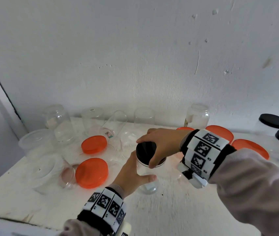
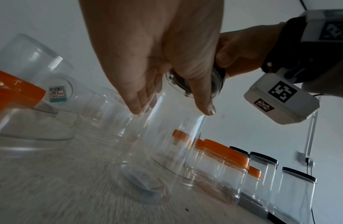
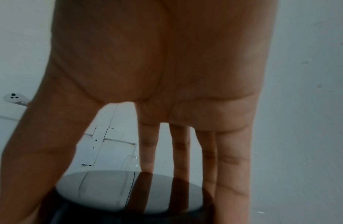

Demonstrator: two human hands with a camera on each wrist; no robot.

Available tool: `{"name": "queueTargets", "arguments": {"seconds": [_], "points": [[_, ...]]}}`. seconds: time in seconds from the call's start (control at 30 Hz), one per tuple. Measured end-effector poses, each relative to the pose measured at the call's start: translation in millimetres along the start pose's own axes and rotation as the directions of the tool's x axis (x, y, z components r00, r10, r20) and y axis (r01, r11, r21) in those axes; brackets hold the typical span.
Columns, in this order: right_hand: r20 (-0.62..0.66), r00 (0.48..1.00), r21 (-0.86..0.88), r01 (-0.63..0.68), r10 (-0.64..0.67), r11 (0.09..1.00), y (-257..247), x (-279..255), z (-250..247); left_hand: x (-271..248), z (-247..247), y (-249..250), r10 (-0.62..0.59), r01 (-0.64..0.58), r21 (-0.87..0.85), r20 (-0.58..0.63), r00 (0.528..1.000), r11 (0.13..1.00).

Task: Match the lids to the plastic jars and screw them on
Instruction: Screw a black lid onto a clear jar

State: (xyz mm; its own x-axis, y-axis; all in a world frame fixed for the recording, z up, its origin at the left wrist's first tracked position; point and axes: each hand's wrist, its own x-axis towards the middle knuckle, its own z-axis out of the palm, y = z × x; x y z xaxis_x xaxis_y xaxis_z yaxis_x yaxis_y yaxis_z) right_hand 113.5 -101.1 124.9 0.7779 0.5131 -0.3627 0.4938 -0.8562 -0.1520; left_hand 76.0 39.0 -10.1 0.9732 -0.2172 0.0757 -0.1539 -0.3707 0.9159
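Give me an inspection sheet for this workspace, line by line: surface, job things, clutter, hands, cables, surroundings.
Surface: white table, scuffed.
Job's things: clear jar upright, black lid on its mouth; orange lids on jars lying on their sides; empty jars at the back; capped jars in a row at the right.
Clutter: nothing seen.
Hands: left hand holds the jar body; right hand grips the black lid.
Cables: thin cable by the wall.
Surroundings: chipped white wall.
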Motion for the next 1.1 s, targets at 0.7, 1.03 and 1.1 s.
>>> {"name": "queueTargets", "arguments": {"seconds": [0.7, 1.03, 1.1], "points": [[-0.022, 0.999, -0.057, -0.051, 0.050, 0.997, 0.8, 5.0, -1.9, -0.9, 2.2, -3.5, 0.026, -0.027, -0.011, -0.029, 0.999, 1.000], [-0.003, 0.994, -0.061, -0.106, 0.106, 0.993, -0.9, 5.7, 0.0, -0.4, 1.5, -2.9, 0.020, -0.020, -0.030, -0.019, 1.000, 0.999], [0.036, 0.997, -0.063, -0.067, 0.070, 0.996, -0.9, 3.6, -4.3, -0.2, 1.7, -3.7, 0.014, -0.015, -0.034, -0.020, 1.000, 0.999]]}}
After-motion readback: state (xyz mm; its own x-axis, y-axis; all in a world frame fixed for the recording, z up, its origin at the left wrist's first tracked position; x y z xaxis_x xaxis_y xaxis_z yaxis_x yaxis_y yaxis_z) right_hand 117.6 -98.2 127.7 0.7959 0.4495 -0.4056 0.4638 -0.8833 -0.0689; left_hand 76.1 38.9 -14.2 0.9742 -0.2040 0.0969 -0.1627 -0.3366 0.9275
